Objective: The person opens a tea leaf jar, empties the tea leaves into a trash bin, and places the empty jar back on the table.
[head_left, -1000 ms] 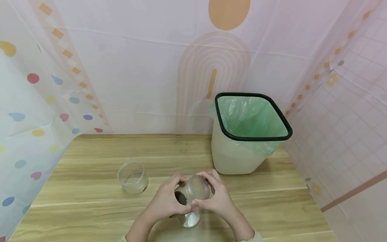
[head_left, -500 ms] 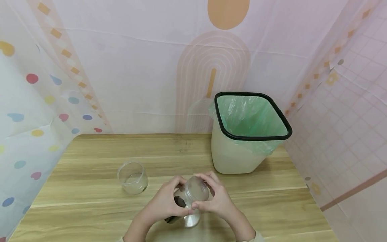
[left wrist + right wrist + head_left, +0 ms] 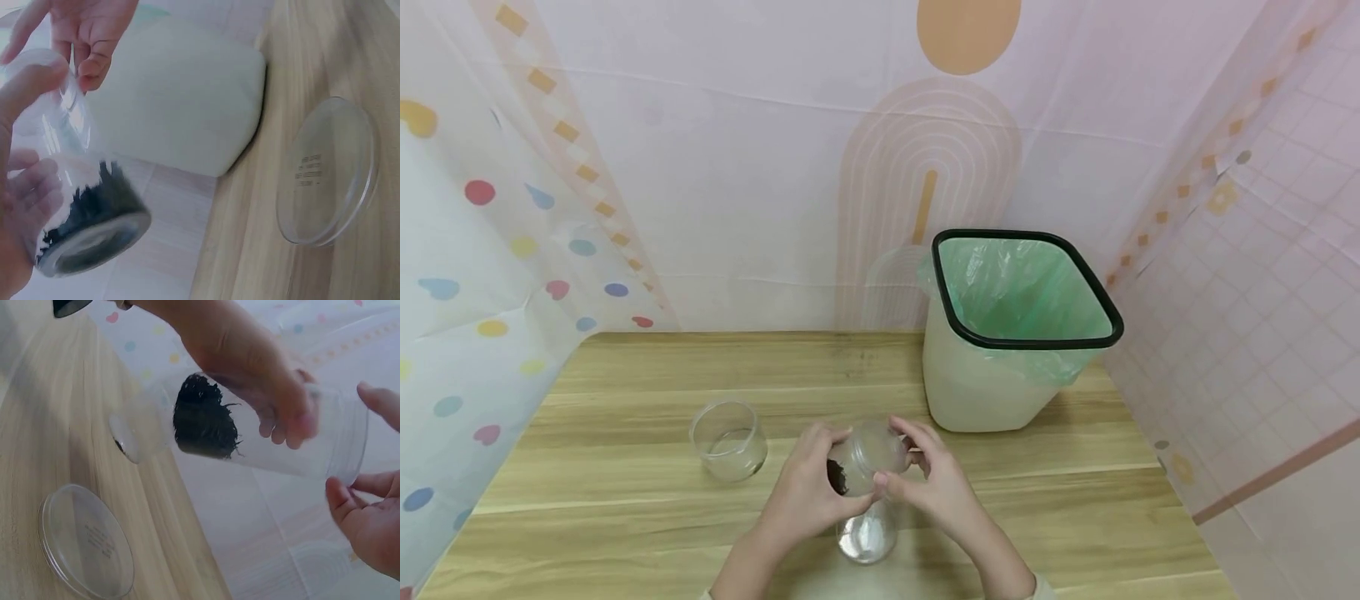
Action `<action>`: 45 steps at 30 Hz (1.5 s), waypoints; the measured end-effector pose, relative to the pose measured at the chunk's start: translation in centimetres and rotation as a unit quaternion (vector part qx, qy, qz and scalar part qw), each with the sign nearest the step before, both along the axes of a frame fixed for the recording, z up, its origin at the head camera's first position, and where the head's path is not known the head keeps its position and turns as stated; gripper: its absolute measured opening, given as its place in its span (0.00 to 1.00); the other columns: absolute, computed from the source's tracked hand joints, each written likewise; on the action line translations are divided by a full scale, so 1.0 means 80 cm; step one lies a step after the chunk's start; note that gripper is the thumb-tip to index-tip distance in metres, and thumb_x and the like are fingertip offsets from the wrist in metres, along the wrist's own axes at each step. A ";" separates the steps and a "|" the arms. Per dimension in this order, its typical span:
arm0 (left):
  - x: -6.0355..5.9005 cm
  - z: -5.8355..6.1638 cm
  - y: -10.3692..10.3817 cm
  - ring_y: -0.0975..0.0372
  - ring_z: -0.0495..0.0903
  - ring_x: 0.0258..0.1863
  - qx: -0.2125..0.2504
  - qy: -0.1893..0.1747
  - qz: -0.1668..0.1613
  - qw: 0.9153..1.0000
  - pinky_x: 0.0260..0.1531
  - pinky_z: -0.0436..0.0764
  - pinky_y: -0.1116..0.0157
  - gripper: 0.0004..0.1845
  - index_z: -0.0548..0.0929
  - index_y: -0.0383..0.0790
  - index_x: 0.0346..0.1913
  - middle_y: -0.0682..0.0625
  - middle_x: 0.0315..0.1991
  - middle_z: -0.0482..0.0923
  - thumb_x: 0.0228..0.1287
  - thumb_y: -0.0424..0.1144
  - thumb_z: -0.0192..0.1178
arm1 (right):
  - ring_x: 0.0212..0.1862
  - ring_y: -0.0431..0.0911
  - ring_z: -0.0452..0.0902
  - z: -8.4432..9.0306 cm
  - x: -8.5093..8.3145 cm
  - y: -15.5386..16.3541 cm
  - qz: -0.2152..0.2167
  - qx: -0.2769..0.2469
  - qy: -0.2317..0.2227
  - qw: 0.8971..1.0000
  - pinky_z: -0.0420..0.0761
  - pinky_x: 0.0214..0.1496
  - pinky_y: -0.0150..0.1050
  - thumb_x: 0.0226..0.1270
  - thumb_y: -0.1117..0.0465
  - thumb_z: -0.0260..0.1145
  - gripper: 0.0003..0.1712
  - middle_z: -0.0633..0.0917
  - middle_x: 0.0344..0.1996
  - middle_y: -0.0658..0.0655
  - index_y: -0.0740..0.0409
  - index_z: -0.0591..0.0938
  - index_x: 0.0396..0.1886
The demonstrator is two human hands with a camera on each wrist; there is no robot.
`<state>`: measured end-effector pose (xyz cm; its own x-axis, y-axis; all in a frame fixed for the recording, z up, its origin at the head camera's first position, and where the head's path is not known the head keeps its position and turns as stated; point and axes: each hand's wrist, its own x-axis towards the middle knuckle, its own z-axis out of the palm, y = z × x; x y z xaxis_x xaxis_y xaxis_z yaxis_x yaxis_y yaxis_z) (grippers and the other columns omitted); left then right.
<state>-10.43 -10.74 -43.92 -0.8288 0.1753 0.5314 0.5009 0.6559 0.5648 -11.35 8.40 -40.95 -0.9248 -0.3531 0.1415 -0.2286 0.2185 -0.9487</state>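
My left hand (image 3: pixel 801 492) grips a clear plastic jar (image 3: pixel 853 462) round its side and holds it tilted above the table. Dark shredded strips (image 3: pixel 203 419) are packed at the jar's bottom end; in the left wrist view they show as a dark mass (image 3: pixel 97 203). Round the ridged mouth end, the fingertips and thumb of my right hand (image 3: pixel 932 479) pinch the rim. I cannot tell whether a cap sits on that end. Below the jar, a clear round lid-like piece (image 3: pixel 867 540) lies on the table; small print shows on this lid (image 3: pixel 325 175) in the left wrist view.
A short clear cup (image 3: pixel 730 458) stands on the wooden table (image 3: pixel 625 467) to the left. Behind the hands, to the right, is a cream bin (image 3: pixel 977 392) with a black rim and green liner. Patterned cloth walls (image 3: pixel 737 200) enclose the table.
Both hands have shifted slightly left and up with the jar, and its tilt has changed. More of the clear lid on the table shows beneath it. The right fingers are spread a little wider.
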 end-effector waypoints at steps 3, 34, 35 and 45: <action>-0.004 -0.005 0.001 0.58 0.74 0.43 -0.040 0.080 0.005 0.996 0.42 0.81 0.59 0.41 0.75 0.33 0.46 0.49 0.41 0.72 0.24 0.49 0.78 | 0.52 0.48 0.70 -0.001 -0.001 -0.003 -0.014 0.015 -0.012 1.000 0.74 0.55 0.37 0.53 0.57 0.72 0.38 0.74 0.55 0.56 0.61 0.70 0.64; 0.016 0.013 0.003 0.64 0.74 0.42 0.016 -0.036 -0.037 0.999 0.37 0.79 0.66 0.39 0.75 0.44 0.49 0.58 0.44 0.75 0.28 0.51 0.78 | 0.48 0.44 0.70 0.002 0.005 0.006 0.012 0.015 0.059 0.998 0.75 0.51 0.34 0.46 0.58 0.77 0.35 0.72 0.44 0.51 0.56 0.76 0.56; 0.016 0.014 0.003 0.64 0.74 0.41 0.019 -0.046 -0.039 0.998 0.37 0.79 0.67 0.38 0.75 0.44 0.49 0.59 0.44 0.74 0.27 0.51 0.78 | 0.48 0.44 0.70 0.002 0.005 0.006 0.014 0.018 0.063 0.998 0.75 0.51 0.35 0.46 0.58 0.77 0.35 0.72 0.44 0.51 0.56 0.76 0.57; 0.018 0.020 -0.003 0.67 0.75 0.39 0.056 -0.122 -0.085 0.987 0.36 0.79 0.68 0.36 0.74 0.50 0.48 0.64 0.45 0.73 0.29 0.52 0.79 | 0.51 0.44 0.70 0.000 0.009 0.010 0.040 0.013 0.068 0.997 0.74 0.56 0.40 0.45 0.57 0.77 0.35 0.72 0.44 0.49 0.50 0.76 0.56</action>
<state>-8.98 -10.99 -42.33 -0.8982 0.2751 0.3428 0.4382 0.5004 0.7467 -10.67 9.21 -40.93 -0.8665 -0.4297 0.2541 -0.3726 0.2179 -0.9021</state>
